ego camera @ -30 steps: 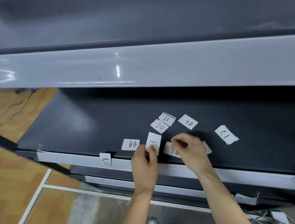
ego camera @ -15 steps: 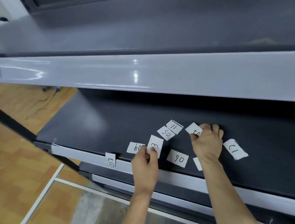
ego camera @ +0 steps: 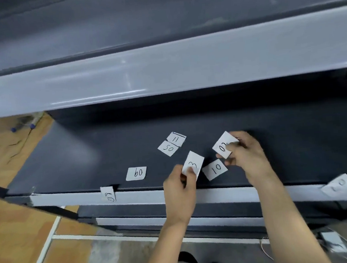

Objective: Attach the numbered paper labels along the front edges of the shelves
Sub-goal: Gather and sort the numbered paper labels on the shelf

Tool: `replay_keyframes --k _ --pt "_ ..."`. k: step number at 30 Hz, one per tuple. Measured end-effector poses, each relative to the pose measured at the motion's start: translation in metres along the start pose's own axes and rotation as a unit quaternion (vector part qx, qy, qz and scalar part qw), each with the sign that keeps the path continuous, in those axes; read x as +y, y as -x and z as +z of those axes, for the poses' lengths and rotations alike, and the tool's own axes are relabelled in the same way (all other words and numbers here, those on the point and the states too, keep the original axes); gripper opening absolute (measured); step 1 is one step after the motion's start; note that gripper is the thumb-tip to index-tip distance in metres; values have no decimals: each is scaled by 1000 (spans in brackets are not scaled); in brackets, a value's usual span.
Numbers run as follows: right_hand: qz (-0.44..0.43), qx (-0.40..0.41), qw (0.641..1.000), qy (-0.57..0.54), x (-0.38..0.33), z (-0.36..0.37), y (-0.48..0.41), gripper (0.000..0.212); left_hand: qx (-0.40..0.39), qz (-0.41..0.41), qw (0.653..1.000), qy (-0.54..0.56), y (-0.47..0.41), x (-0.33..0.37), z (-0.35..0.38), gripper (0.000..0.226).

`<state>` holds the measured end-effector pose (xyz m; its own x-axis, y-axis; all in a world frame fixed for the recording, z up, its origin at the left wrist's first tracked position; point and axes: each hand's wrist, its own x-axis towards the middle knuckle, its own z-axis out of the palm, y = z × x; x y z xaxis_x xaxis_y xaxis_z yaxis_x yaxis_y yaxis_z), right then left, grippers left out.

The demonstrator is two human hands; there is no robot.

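Note:
My left hand [ego camera: 181, 190] pinches a white paper label marked 3 [ego camera: 193, 164] upright above the front of the dark shelf [ego camera: 87, 154]. My right hand [ego camera: 246, 156] has lifted a label marked 02 [ego camera: 223, 145] off the shelf, held between thumb and fingers. Loose labels lie on the shelf: 09 [ego camera: 136, 173], 05 [ego camera: 167, 148], 11 [ego camera: 176, 139] and 10 [ego camera: 214, 169]. One label, 08 [ego camera: 108, 194], hangs on the pale front edge [ego camera: 70, 198] of this shelf. Another label [ego camera: 341, 186] lies blurred at the right end.
A wide pale front edge of the upper shelf [ego camera: 164, 74] overhangs the work area. Below are lower shelf edges [ego camera: 134, 220], a black diagonal brace [ego camera: 54, 211], wooden floor [ego camera: 15, 237] at the left, and cables with a white box [ego camera: 330, 241] at the bottom right.
My right hand has picked the 02 label up off the shelf and drawn it toward me. The left hand keeps the 3 label. The view has shifted and tilted.

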<state>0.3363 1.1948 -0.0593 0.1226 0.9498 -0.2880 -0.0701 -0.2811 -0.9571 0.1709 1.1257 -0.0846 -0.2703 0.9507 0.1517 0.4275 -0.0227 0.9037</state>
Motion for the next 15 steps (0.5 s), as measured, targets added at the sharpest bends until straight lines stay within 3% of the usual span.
replay_keyframes --k 6,10,15 --pt "4 -80 995 55 4 -45 32 9 -62 -6 998 15 17 10 32 17" --pt "18 -148 983 104 16 -64 47 7 -89 -97 982 136 25 18 38 26" --pt "38 -231 967 101 22 -64 55 5 -57 -160 958 230 30 30 30 31"
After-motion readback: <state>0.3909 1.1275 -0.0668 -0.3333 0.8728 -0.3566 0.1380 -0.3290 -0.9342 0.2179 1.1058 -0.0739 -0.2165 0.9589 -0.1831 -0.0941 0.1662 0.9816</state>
